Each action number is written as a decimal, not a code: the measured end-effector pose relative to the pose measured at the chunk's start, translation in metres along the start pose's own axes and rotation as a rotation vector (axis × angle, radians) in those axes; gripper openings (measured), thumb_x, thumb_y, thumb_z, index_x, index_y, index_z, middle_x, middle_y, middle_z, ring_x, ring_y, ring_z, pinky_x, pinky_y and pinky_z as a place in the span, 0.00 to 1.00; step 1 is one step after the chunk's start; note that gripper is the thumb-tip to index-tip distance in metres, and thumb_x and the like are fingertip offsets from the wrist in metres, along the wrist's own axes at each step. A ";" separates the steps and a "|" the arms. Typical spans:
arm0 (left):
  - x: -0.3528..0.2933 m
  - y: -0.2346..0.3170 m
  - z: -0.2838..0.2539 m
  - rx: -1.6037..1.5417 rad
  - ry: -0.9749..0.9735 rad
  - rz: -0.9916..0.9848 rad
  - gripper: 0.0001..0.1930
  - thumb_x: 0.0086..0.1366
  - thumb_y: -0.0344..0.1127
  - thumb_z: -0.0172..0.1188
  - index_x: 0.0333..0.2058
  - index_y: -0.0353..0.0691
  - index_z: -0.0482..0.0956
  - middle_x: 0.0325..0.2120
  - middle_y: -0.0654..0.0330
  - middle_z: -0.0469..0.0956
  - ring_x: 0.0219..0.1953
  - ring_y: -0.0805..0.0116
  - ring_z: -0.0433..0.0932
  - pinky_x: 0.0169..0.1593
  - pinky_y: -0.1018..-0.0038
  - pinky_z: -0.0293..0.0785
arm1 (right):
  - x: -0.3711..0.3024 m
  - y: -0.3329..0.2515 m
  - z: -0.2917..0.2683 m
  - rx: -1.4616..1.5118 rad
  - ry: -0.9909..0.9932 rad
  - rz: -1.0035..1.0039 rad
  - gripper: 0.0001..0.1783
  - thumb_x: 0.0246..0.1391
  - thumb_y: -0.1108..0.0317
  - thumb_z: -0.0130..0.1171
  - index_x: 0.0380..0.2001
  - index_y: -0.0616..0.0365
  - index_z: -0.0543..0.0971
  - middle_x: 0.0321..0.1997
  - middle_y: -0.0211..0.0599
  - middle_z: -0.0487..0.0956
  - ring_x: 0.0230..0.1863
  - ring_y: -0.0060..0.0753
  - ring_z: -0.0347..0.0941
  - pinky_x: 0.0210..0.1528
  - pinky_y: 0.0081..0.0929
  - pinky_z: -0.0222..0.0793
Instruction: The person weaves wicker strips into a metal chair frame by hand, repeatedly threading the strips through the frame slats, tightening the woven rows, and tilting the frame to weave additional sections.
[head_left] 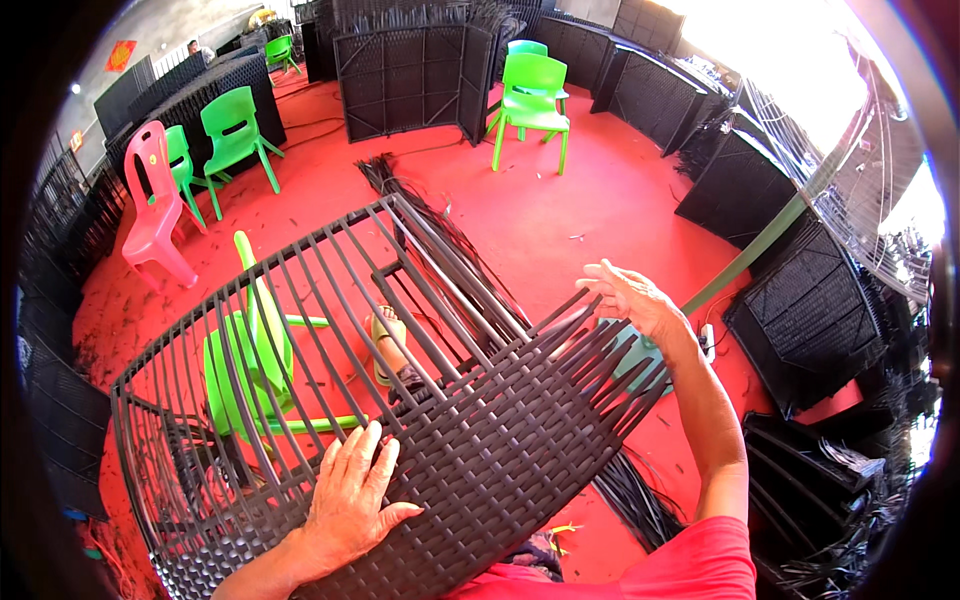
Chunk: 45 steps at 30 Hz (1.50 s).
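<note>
A dark brown woven panel [470,450] of flat rattan-like strips on a metal frame slants across in front of me. Its near part is closely woven, while bare slats [330,290] span the far left part. Flat on the edge of the weave lies my left hand [352,492], open, its fingers stretched over the slats. At the panel's right end, loose strip ends [610,375] fan out. My right hand [632,298] is over the uppermost ends, fingers extended and slightly apart, touching or very close to a strip tip. My sandalled foot [387,345] shows through the slats.
A green chair [232,370] stands behind the slats. Long bundled dark strips [450,240] lie on the red floor [620,210]. Farther off are a pink chair [152,190], several green chairs [533,90] and dark woven panels [415,75]. A pale green strap [750,250] slants at right.
</note>
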<state>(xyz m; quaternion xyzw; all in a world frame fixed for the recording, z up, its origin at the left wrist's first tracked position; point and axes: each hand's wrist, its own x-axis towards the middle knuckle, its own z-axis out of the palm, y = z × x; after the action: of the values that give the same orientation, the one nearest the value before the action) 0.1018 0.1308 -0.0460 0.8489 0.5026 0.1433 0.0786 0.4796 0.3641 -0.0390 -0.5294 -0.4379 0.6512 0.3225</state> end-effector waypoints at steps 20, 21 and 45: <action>-0.016 -0.001 -0.011 -0.032 0.103 -0.032 0.33 0.55 0.57 0.51 0.52 0.37 0.64 0.53 0.48 0.59 0.57 0.50 0.57 0.57 0.52 0.50 | -0.091 0.018 0.168 -1.273 -0.096 -1.128 0.26 0.49 0.56 0.54 0.49 0.60 0.68 0.53 0.44 0.66 0.56 0.43 0.60 0.57 0.38 0.55; -0.021 -0.001 -0.023 0.200 0.104 -0.056 0.34 0.55 0.58 0.50 0.51 0.36 0.64 0.53 0.49 0.60 0.58 0.49 0.56 0.58 0.52 0.49 | -0.083 0.036 0.169 -1.273 -0.091 -1.093 0.28 0.49 0.54 0.54 0.49 0.60 0.68 0.54 0.44 0.66 0.57 0.43 0.59 0.57 0.39 0.53; -0.180 -0.019 -0.057 0.390 0.150 -0.539 0.30 0.54 0.57 0.52 0.48 0.40 0.68 0.46 0.56 0.65 0.48 0.57 0.64 0.51 0.61 0.59 | -0.088 0.057 0.191 -1.372 -0.168 -1.048 0.24 0.51 0.63 0.50 0.51 0.60 0.67 0.52 0.43 0.69 0.56 0.45 0.59 0.60 0.40 0.48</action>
<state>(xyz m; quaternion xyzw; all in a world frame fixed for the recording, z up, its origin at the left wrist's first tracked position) -0.0139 -0.0183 -0.0273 0.6718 0.7311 0.0806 -0.0873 0.3168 0.2194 -0.0439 -0.2870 -0.9438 0.0475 0.1569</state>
